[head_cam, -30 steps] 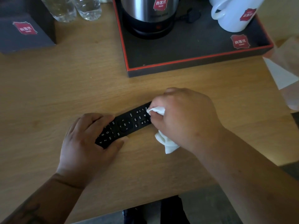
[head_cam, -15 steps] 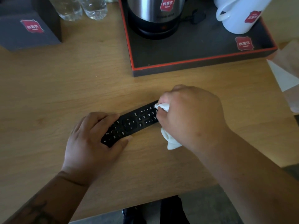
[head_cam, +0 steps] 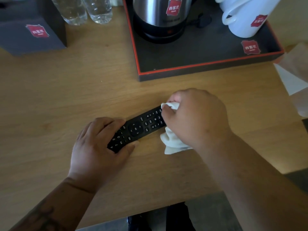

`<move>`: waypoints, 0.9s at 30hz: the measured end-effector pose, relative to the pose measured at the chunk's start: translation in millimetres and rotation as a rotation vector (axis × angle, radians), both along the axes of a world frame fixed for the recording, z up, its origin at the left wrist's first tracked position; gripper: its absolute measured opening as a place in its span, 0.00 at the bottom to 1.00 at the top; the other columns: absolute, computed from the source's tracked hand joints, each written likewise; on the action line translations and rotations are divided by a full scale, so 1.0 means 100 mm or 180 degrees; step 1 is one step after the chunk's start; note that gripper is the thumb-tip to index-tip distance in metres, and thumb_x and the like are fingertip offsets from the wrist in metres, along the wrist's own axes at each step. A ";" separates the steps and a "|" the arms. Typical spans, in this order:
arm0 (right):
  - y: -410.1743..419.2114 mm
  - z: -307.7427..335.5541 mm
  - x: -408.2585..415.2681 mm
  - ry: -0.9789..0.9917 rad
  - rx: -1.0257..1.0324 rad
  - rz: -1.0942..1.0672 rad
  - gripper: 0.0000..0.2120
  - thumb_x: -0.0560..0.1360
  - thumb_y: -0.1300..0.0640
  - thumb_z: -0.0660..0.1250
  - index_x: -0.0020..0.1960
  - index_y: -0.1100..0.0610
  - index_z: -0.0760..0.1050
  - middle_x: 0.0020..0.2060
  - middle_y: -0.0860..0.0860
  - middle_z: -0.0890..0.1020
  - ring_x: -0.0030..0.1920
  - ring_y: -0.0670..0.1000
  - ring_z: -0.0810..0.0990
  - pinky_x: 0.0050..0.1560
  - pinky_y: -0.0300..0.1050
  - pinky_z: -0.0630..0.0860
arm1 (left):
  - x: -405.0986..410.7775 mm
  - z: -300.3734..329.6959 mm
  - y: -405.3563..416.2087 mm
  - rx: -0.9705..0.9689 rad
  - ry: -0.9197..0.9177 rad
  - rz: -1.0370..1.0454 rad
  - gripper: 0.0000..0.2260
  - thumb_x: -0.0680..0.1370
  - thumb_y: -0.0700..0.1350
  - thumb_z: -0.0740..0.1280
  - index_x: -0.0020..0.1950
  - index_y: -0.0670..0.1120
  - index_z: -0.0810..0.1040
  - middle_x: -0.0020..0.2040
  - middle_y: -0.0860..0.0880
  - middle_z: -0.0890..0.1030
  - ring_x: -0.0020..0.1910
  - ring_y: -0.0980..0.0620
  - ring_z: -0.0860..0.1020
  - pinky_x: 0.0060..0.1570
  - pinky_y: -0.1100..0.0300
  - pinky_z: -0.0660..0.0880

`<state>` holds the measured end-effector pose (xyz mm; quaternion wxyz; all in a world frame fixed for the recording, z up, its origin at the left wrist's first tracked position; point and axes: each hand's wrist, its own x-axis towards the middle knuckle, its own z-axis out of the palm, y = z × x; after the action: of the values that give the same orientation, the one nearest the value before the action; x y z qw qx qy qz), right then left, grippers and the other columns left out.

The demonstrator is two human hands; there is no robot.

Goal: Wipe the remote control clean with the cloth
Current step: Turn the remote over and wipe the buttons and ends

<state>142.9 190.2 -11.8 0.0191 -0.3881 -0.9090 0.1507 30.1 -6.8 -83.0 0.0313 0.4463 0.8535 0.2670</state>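
Observation:
A black remote control [head_cam: 140, 127] lies slanted on the wooden table [head_cam: 83, 90], buttons up. My left hand [head_cam: 98, 147] clamps its near left end between thumb and fingers. My right hand [head_cam: 195, 117] is closed around a crumpled white cloth [head_cam: 173, 142] and presses it onto the remote's far right end, which the hand hides. A corner of the cloth pokes out above the fingers.
A black tray with a red rim [head_cam: 191, 67] stands behind, holding a steel kettle [head_cam: 160, 15] and white mugs [head_cam: 245, 15]. Two water bottles [head_cam: 85, 10] and a dark box [head_cam: 31, 34] sit at the back left. Paper [head_cam: 293, 80] lies at the right edge.
My right hand with the cloth has slid a little farther along the remote toward its far right end, uncovering more buttons. My left hand keeps its grip.

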 end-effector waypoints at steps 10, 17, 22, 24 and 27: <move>-0.17 -0.08 0.35 -0.0203 -0.0047 0.0066 0.10 0.74 0.43 0.64 0.49 0.44 0.82 0.37 0.43 0.80 0.35 0.44 0.75 0.33 0.41 0.69 | -0.01 0.00 0.00 0.0025 0.0053 -0.0052 0.25 0.69 0.57 0.74 0.61 0.45 0.81 0.55 0.49 0.79 0.52 0.49 0.78 0.53 0.49 0.77; -0.10 -0.07 0.29 0.0399 -0.0074 -0.0136 0.09 0.75 0.43 0.66 0.50 0.44 0.82 0.38 0.42 0.80 0.34 0.42 0.75 0.31 0.35 0.66 | 0.00 -0.01 0.00 0.0029 0.0032 -0.0023 0.25 0.68 0.57 0.75 0.61 0.46 0.81 0.55 0.49 0.79 0.53 0.50 0.77 0.53 0.51 0.76; -0.26 -0.17 0.32 0.0252 0.0099 -0.0032 0.09 0.74 0.44 0.66 0.49 0.45 0.83 0.37 0.44 0.80 0.32 0.45 0.76 0.31 0.40 0.71 | 0.00 -0.02 -0.01 0.0030 0.0048 -0.0003 0.25 0.68 0.56 0.75 0.61 0.46 0.81 0.55 0.50 0.79 0.52 0.50 0.77 0.52 0.52 0.76; -0.28 -0.15 0.40 0.0068 -0.0005 0.0008 0.10 0.74 0.44 0.66 0.49 0.44 0.83 0.37 0.43 0.81 0.34 0.45 0.77 0.32 0.40 0.72 | 0.00 -0.02 0.00 0.0032 0.0024 0.0003 0.25 0.68 0.57 0.75 0.61 0.46 0.81 0.55 0.50 0.79 0.53 0.50 0.77 0.52 0.51 0.76; -0.15 -0.12 0.45 0.0174 -0.0261 -0.0146 0.10 0.75 0.43 0.65 0.51 0.43 0.82 0.39 0.42 0.80 0.36 0.43 0.76 0.34 0.39 0.70 | 0.00 0.00 -0.01 0.0024 -0.0023 0.0009 0.25 0.68 0.57 0.75 0.61 0.46 0.81 0.55 0.50 0.79 0.53 0.51 0.77 0.52 0.51 0.77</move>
<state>188.1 174.7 -23.7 0.0315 -0.4051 -0.8921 0.1978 30.2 -7.3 -83.5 0.0323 0.4443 0.8530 0.2719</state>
